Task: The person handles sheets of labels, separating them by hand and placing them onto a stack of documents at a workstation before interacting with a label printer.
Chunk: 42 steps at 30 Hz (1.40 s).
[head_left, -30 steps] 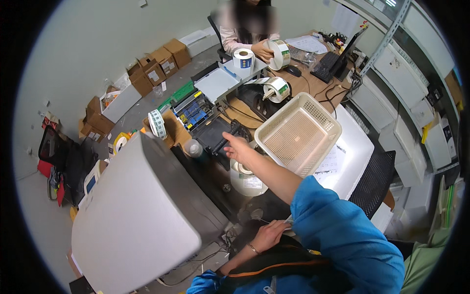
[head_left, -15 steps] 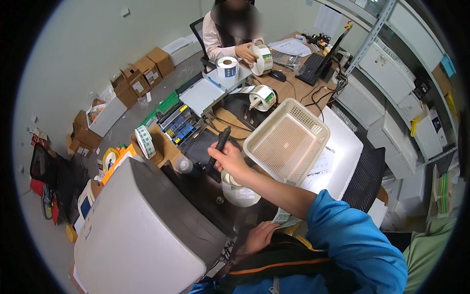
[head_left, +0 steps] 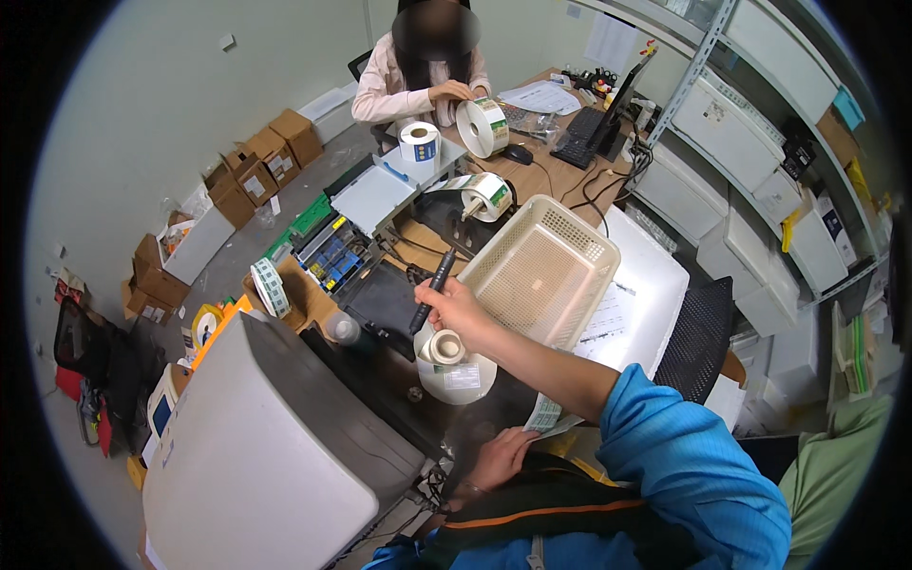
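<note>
Just right of the bulky white machine (head_left: pixel 256 446), a black rod (head_left: pixel 440 275) slanted up from the right hand (head_left: pixel 454 312), whose fingers were curled closed around its middle; it looked stiff, probably light, perhaps slippery if smooth, so a mid-length hold seemed to suit it. Near that hand lay a white roll (head_left: pixel 467 382). Further right, the left hand (head_left: pixel 501 460) had its fingers drawn together over the near end of a label strip (head_left: pixel 545 415), thumb hidden; the strip seemed thin, soft, easily creased, best pinched flat at its edge.
</note>
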{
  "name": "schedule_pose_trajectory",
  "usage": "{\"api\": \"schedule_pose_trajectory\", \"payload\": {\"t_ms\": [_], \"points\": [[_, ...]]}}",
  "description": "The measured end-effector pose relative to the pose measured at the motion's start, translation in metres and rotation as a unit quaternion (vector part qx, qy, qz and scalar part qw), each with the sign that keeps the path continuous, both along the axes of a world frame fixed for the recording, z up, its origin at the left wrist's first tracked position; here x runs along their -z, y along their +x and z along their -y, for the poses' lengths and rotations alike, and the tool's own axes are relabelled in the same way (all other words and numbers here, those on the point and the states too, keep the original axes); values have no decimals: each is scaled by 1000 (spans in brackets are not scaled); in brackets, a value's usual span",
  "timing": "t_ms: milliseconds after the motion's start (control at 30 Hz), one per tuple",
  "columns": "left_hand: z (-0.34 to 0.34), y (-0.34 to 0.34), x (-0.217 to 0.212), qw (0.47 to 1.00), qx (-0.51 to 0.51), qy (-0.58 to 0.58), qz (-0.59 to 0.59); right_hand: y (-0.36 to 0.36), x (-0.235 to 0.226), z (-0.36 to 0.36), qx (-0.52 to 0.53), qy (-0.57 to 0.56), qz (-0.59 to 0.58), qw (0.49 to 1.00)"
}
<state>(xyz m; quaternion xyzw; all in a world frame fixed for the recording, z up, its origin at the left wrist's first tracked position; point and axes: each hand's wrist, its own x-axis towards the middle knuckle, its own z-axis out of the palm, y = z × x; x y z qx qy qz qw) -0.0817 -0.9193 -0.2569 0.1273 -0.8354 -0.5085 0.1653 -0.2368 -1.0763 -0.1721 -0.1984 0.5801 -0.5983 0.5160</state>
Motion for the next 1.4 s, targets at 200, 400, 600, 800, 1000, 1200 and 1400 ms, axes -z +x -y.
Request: {"api": "schedule_pose_trajectory", "payload": {"t_ms": [200,400,600,800,1000,1200,1400], "points": [[-2,2,2,1000,0,6,-4,2,8,-4,-17,12,7,1000],[-1,2,4,1000,5,-2,-2,1,7,-8,-15,32,13,999],[-1,3,7,1000,5,-7,-11,1,18,-11,-24,52,31,998],[2,5,3,1000,6,0,-16,5,19,-15,-22,73,45,996],[3,5,5,1000,10,-3,-12,6,23,-17,-28,73,57,995],[3,5,5,1000,12,-3,-6,8,24,-19,-30,72,59,995],[4,4,2,1000,17,2,-7,3,31,-17,-52,79,76,993]]}}
